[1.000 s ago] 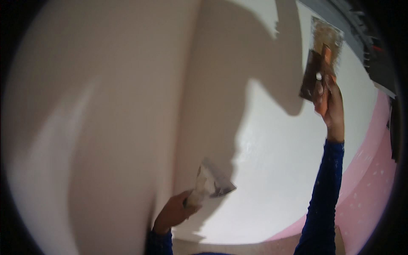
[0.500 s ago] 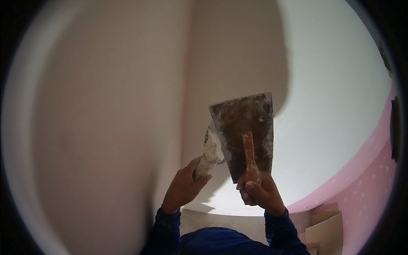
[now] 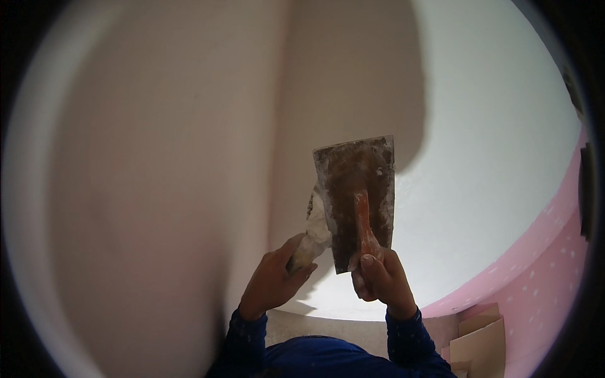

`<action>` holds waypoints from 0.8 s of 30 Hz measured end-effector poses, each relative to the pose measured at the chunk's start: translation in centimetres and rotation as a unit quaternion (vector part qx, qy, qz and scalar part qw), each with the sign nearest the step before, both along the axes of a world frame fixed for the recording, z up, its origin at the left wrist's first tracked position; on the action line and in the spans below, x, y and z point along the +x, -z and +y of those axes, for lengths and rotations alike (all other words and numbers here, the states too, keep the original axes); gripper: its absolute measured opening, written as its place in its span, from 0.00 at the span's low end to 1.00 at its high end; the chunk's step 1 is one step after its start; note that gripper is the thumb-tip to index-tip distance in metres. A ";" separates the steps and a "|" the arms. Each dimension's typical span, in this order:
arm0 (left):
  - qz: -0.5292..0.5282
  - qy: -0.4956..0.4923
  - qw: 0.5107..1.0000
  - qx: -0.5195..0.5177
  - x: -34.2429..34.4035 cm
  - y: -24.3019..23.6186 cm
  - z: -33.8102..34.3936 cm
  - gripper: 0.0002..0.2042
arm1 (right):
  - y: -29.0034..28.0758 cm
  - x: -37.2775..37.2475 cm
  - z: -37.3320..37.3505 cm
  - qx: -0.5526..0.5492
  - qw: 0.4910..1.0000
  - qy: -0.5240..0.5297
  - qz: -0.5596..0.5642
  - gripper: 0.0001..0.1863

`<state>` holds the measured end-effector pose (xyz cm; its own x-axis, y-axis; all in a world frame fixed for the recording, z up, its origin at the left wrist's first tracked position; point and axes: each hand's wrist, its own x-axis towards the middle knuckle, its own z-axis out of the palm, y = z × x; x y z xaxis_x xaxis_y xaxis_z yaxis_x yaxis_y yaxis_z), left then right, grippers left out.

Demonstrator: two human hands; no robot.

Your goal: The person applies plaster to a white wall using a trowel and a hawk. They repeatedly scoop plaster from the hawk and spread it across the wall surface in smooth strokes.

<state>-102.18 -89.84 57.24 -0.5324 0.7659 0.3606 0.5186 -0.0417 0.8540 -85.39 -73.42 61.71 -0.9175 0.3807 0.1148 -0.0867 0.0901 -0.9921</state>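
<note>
My right hand [image 3: 386, 280] is closed around the reddish-brown handle of a plastering trowel [image 3: 343, 167]. Its broad blade stands upright before me, handle side facing me, with dried white and dark smears on it. On the left, my left hand [image 3: 270, 282] grips a putty knife [image 3: 317, 227] caked with off-white filler. The knife's far end goes behind the trowel's left edge, so its tip and any contact with the blade's far face are hidden.
A beige wall [image 3: 157, 176] stands close on my left, meeting a white wall [image 3: 479, 164] ahead at an inside corner. Low on the right runs a pink, white-spotted surface [image 3: 548, 296]. Cardboard pieces [image 3: 482, 346] lean there. A dark object [image 3: 585, 192] sits at the right rim.
The trowel has shifted slightly left and turned, so its blade looks narrower and covers more of the putty knife. My right hand moved left with it; my left hand has barely moved.
</note>
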 end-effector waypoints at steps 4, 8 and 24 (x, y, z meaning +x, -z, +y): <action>0.013 -0.011 1.000 -0.002 0.2 -0.2 -0.4 0.29 | -0.9 -0.3 0.4 -0.018 1.000 0.015 -0.015 0.16; 0.027 -0.009 0.999 0.016 -0.1 -0.5 -0.3 0.29 | -1.2 -0.8 1.0 -0.017 1.000 0.015 -0.010 0.17; 0.049 -0.104 0.991 0.062 1.1 1.9 2.6 0.24 | -14.0 -6.1 11.0 0.215 0.947 0.077 0.226 0.26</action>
<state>-101.08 -87.26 55.39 -0.6323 0.5897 0.5024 0.6071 -0.0256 0.7942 -91.45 -62.39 75.73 -0.6744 0.3354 0.6578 -0.4472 0.5233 -0.7254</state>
